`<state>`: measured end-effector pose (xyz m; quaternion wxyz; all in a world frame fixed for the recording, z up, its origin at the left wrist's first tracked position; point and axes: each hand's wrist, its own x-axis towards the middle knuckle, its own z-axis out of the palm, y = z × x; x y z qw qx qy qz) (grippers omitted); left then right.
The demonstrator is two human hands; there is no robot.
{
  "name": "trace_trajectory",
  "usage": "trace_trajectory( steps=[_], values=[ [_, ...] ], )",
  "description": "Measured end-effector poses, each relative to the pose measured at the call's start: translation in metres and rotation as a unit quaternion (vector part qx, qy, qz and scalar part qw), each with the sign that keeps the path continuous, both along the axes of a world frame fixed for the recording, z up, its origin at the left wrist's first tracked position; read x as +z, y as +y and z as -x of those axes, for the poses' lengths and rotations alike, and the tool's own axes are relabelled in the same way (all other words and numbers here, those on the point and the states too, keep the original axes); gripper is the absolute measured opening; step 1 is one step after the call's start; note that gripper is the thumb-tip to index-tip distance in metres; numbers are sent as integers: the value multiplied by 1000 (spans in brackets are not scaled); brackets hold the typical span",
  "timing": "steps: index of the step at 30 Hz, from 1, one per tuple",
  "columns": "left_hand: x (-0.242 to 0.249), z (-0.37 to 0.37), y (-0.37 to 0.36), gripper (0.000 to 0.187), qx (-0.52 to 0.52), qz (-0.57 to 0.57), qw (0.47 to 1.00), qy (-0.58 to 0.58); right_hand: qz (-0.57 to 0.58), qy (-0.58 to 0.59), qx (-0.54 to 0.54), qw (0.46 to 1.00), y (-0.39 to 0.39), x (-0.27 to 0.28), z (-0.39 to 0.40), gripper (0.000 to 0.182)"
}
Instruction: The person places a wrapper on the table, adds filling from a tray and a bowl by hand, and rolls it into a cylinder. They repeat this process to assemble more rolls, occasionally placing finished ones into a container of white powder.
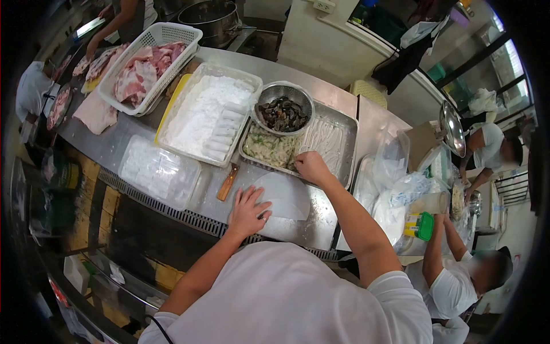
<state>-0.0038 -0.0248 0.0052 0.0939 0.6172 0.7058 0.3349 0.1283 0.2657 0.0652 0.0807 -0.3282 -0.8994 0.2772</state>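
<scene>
My left hand (248, 211) lies spread on the steel counter, its fingertips at the left edge of a thin, pale, translucent sheet (282, 198). My right hand (313, 167) is curled at the near side of a metal tray (347, 155), beside the chopped filling with green bits (268, 148). Its fingertips are hidden, so what they hold cannot be made out. A steel colander of dark pieces (283, 114) rests on the tray's far left part. To the left of the sheet lies a wooden-handled tool (228, 184), its far end not clearly seen.
A tub of white powder with white rolls (206, 109) stands left of the tray. Nearer is a clear lidded container (160, 172). Raw meat fills a white basket (189, 35). At right are plastic bags (395, 155), a green-lidded tub (423, 226) and co-workers.
</scene>
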Motion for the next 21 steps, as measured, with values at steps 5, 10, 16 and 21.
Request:
trace_trajectory(
  steps=[5,10,16,21],
  values=[
    [1,1,-2,28,3,-4,1000,-6,-46,-10,-24,999,16,-18,-3,22],
    [-1,1,0,27,-1,-3,1000,-5,-14,-102,80,992,6,-1,2,30],
    [0,1,0,27,1,-5,1000,-6,69,-130,-101,984,24,18,5,34],
    [1,1,0,26,4,1,1000,-10,13,-142,24,989,11,2,5,37]
  ],
)
